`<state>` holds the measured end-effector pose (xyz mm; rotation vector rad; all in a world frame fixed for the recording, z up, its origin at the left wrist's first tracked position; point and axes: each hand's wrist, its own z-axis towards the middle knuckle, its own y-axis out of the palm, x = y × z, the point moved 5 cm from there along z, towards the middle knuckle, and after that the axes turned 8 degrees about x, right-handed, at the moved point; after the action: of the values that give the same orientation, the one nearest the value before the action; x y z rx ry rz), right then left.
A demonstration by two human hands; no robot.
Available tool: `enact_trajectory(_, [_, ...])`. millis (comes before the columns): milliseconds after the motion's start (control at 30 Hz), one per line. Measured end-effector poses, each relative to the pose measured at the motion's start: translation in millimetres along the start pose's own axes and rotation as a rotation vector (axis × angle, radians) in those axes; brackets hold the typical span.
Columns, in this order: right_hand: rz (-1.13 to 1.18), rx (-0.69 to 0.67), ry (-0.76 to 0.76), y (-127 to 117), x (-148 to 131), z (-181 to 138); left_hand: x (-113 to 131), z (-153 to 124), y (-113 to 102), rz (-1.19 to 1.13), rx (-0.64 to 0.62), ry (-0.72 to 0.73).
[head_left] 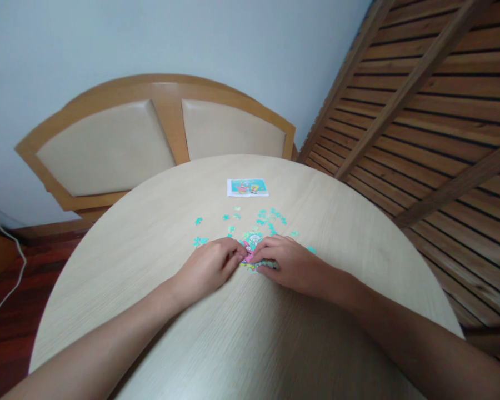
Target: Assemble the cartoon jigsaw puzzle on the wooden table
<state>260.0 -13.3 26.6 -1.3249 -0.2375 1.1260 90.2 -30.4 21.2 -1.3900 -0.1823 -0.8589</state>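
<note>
A partly joined jigsaw puzzle (255, 240) lies flat on the table between my hands, showing a pink figure and a pale face on turquoise. My left hand (214, 261) touches its left side, thumb and fingers closed at the pink part. From the right, my right hand (289, 261) curls its fingers over the puzzle, fingertips pressed at the pink part and lower edge. My hands cover portions of the puzzle, so single pieces beneath the fingertips are hard to make out.
Loose turquoise puzzle pieces (271, 215) are scattered beyond my hands, with more pieces (200, 241) to the left. A picture card (248, 188) lies farther back on the round table (150, 233). Behind it stands a cushioned bench (166, 128); a slatted wooden panel (425, 116) rises at right.
</note>
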Motion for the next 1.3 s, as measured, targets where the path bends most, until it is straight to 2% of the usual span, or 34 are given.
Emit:
enact_trajectory(233, [0.008,0.106,0.045,-1,-6,3,-4,3,3,-0.322,0.066,-0.142])
enact_trajectory(333, [0.042,0.154,0.070,-2,-7,5,-4,3,5,-0.378,0.060,-0.163])
enact_trajectory(467, [0.080,0.190,0.080,-2,-7,7,-4,3,6,-0.388,0.004,-0.168])
enact_trajectory(667, [0.060,0.137,0.073,5,-7,6,-7,0,7,-0.347,-0.073,-0.171])
enact_trajectory(1067, [0.010,0.126,0.106,6,-5,5,-4,-1,3,-0.208,-0.076,-0.115])
enact_trajectory(1300, [0.020,0.149,0.088,5,-5,4,-12,-1,7,-0.300,-0.029,-0.200])
